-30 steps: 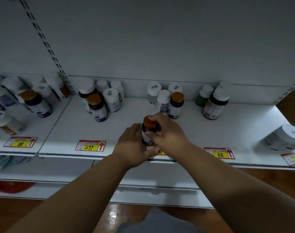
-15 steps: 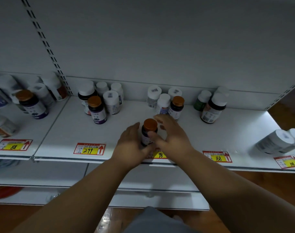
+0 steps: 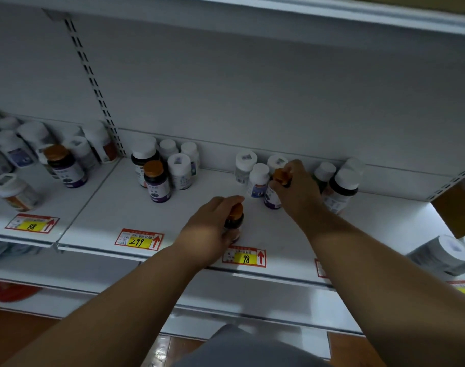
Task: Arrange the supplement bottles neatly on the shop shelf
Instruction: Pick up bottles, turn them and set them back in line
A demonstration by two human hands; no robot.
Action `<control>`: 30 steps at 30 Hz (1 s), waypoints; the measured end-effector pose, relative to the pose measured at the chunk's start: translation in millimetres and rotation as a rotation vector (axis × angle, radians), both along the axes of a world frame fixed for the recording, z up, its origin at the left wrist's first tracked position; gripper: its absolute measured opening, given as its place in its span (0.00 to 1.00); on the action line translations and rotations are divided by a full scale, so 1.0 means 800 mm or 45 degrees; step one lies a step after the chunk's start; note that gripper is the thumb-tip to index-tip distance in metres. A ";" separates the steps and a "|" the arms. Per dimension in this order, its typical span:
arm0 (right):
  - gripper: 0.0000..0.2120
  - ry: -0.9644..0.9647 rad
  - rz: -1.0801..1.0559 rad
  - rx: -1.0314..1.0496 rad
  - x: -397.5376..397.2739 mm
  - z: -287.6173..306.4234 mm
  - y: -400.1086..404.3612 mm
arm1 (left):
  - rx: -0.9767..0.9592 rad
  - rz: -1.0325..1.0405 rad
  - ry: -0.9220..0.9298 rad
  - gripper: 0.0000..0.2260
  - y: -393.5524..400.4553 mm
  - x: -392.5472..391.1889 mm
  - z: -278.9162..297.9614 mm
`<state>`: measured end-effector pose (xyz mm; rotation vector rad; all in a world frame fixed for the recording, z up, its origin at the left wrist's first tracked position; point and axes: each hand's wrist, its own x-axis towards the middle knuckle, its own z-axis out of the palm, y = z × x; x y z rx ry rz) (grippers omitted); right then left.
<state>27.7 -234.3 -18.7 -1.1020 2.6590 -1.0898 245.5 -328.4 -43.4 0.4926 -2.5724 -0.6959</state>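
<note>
Your left hand (image 3: 210, 229) fingers curl round a dark, orange-capped bottle (image 3: 234, 221) upright near the shelf (image 3: 115, 207) front; your right hand (image 3: 297, 192) fingers grip a matching rear bottle (image 3: 275, 192) beside white-capped ones.

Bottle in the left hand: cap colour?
Orange, on a dark bottle gripped by the left hand; head view.

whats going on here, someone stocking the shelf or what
A person is tidying supplement bottles on a white shop shelf. The left hand grips an orange-capped dark bottle standing near the front edge, just behind the price tag marked 98. The right hand reaches further back and grips a second orange-capped bottle in the group of white-capped bottles by the back wall.
</note>
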 end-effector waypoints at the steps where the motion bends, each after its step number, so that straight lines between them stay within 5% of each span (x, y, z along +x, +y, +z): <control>1: 0.14 -0.014 0.019 -0.015 0.002 0.000 0.004 | 0.002 0.005 0.001 0.30 0.001 0.000 -0.001; 10: 0.12 -0.295 0.317 -0.047 0.068 -0.008 0.038 | -0.031 -0.043 0.017 0.29 -0.005 0.003 0.004; 24: 0.20 -0.144 0.440 0.051 0.104 -0.012 0.053 | -0.057 -0.096 -0.083 0.30 -0.018 0.007 0.004; 30: 0.20 -0.015 0.449 0.013 0.110 -0.018 0.052 | -0.422 -0.057 -0.138 0.27 -0.007 0.005 0.019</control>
